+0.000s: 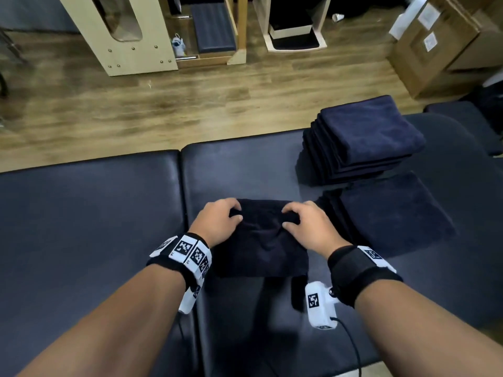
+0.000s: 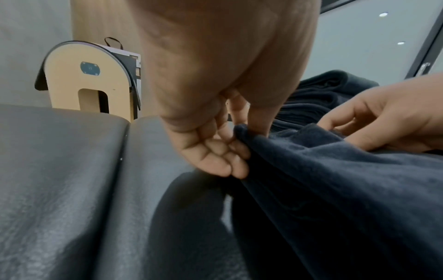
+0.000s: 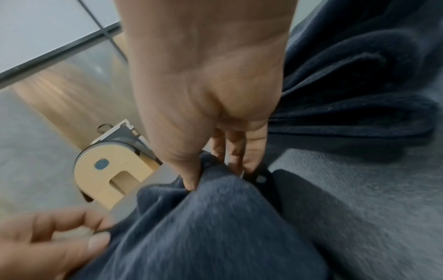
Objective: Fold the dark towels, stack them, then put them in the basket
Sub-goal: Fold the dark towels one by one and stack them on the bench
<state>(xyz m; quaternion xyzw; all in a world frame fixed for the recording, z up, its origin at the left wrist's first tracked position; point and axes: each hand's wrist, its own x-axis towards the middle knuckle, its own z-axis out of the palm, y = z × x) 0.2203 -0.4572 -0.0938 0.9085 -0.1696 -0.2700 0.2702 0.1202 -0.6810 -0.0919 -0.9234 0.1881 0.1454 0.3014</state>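
Observation:
A dark navy towel (image 1: 261,243) lies half folded on the padded bench (image 1: 89,213), right in front of me. My left hand (image 1: 221,219) pinches its far left corner, with fingers curled on the cloth (image 2: 239,151). My right hand (image 1: 304,221) pinches the far right corner, thumb and fingers closed on the towel (image 3: 215,170). The towel (image 2: 335,189) sags between both hands, lifted a little off the bench. To the right sits a stack of folded dark towels (image 1: 364,137), and a flat folded towel (image 1: 394,213) lies in front of it.
The bench has a seam (image 1: 181,186) left of the towel. Beyond its far edge is a wooden floor (image 1: 163,104) with pale wooden frames (image 1: 130,36) and cardboard boxes (image 1: 441,44) at the back right. No basket shows in any view.

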